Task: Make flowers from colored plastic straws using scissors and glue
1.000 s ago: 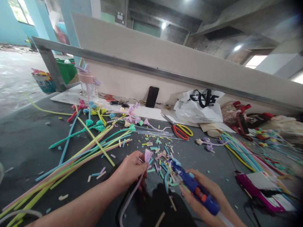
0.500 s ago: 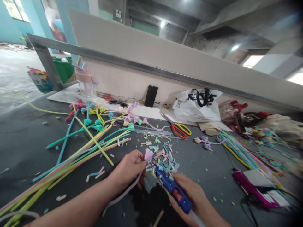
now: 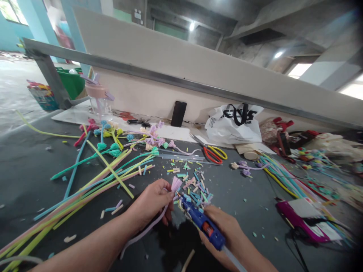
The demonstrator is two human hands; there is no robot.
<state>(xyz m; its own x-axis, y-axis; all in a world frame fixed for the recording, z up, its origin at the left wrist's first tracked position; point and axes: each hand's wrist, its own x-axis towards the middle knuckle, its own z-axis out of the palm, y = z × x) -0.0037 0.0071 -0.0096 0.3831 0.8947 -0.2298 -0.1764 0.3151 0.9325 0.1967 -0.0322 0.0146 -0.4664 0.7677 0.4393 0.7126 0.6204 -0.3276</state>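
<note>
At the near edge of the dark surface, the left hand is closed on a lilac pipe-cleaner stem, pinching it just below its fringed pink tuft, which points up and away while the stem trails down toward the person. The right hand is wrapped around a blue glue gun with a glue stick jutting from its back. A second ago the gun sat well apart from the tuft, off to the right; half a second ago it had swung in, and now its nozzle sits just beside the base of the tuft, close to the left fingers (whether metal touches fibre is too small to tell). That closing of the gap suggests glue is about to be laid where tuft meets stem. Cut bits of coloured stem lie scattered just beyond both hands, long uncut stems fan out to the left, and red-and-yellow scissors rest farther back.
</note>
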